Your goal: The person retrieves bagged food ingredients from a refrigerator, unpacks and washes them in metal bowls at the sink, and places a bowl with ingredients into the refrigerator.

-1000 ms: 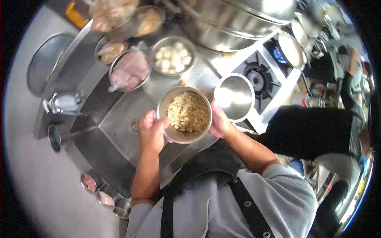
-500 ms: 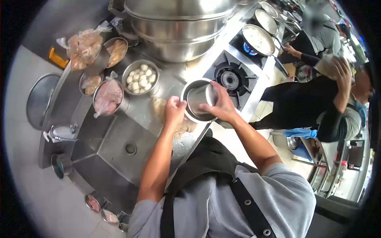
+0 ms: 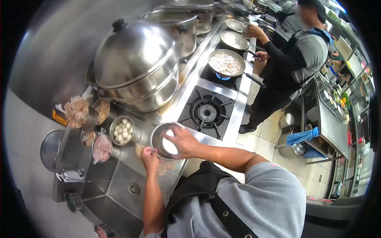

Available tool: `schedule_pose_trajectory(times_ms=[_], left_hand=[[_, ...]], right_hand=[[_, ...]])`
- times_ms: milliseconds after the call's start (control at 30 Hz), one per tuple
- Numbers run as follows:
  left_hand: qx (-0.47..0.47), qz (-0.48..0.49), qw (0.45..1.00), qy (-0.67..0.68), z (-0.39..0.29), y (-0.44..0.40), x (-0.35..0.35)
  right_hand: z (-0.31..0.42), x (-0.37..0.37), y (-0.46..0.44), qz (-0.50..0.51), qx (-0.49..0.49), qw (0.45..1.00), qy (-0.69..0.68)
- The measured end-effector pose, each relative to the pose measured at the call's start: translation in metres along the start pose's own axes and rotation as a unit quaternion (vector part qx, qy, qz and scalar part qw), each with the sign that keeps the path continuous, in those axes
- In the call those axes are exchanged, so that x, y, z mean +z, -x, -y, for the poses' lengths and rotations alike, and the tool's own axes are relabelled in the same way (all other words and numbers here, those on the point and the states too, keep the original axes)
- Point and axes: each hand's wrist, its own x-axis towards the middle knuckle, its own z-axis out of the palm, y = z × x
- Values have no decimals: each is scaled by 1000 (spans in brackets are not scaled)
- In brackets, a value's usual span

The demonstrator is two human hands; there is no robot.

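Observation:
A round metal pot (image 3: 155, 135) stands at the front of the steel counter, beside the gas stove. My left hand (image 3: 150, 160) is closed at its near left rim, fingers bent. Reaching over the opening, my right hand (image 3: 185, 142) grips a metal cup (image 3: 170, 146) inside the pot. The cup shows a bright white area; whether that is its contents or glare I cannot tell. Left of the pot is a bowl of round white balls (image 3: 124, 131). Beside it, a bowl holds pink meat in a plastic bag (image 3: 102, 148). A pale piece of food (image 3: 139, 150) lies near my left hand.
A large domed steamer (image 3: 137, 67) stands behind the counter. An unlit burner (image 3: 207, 113) is to the right; beyond it a frying pan (image 3: 226, 62) sits over a blue flame. A co-worker (image 3: 301, 59) holds its handle. The sink (image 3: 119, 182) is at front left.
The view has swung toward the stove and the co-worker. My right hand has turned the cup, which now shows a white area. The co-worker stands more upright, a hand on the pan handle.

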Motion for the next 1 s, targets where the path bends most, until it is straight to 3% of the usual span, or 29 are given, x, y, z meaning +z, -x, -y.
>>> schedule_pose_trajectory(times_ms=[67,167,267,367,400,467,533,567,600,633,700,733,800,867,900,933,967,1000], left_hand=[[-5,-18,1000,-13,-4,6,4],[-30,-39,999,-1,-2,3,4],[-43,-37,998,-3,0,8,7],[-9,-79,991,-107,3,9,5],[11,-75,994,-81,13,11,-3],[-58,-103,988,-99,-23,26,4],[120,-193,955,-192,-19,26,-5],[111,-213,951,-196,-37,37,-9],[62,-146,987,-27,-75,53,-10],[17,-72,987,145,-96,63,-16],[43,-117,987,99,-88,72,-45],[72,-145,985,53,-81,76,-62],[6,-121,967,224,-92,96,-97],[5,-218,955,202,-88,111,-131],[5,-220,954,203,-81,112,-152],[-9,-258,958,125,-67,114,-174],[-26,-295,954,47,-57,118,-185],[-29,-300,952,51,-46,118,-190]], right_hand=[[-2,-8,5,25,-8,999,-19],[-1,-17,11,-120,-20,987,-100],[-18,-9,10,-27,-39,997,-55],[-25,-5,10,-172,-75,973,-136],[-17,-13,9,-175,-16,973,-149],[-17,3,-1,-195,80,878,-430],[-25,21,-12,-136,166,728,-652],[-9,18,-15,-65,186,653,-731],[6,14,-16,4,207,567,-797],[23,24,-19,22,216,564,-797],[53,49,-25,81,206,540,-812],[71,52,-28,127,196,553,-799],[76,95,-44,223,140,680,-684],[99,88,-60,134,55,894,-423],[101,92,-73,142,36,957,-250],[105,98,-85,146,35,957,-249],[111,107,-95,205,43,975,-77],[118,118,-103,255,45,961,98]])
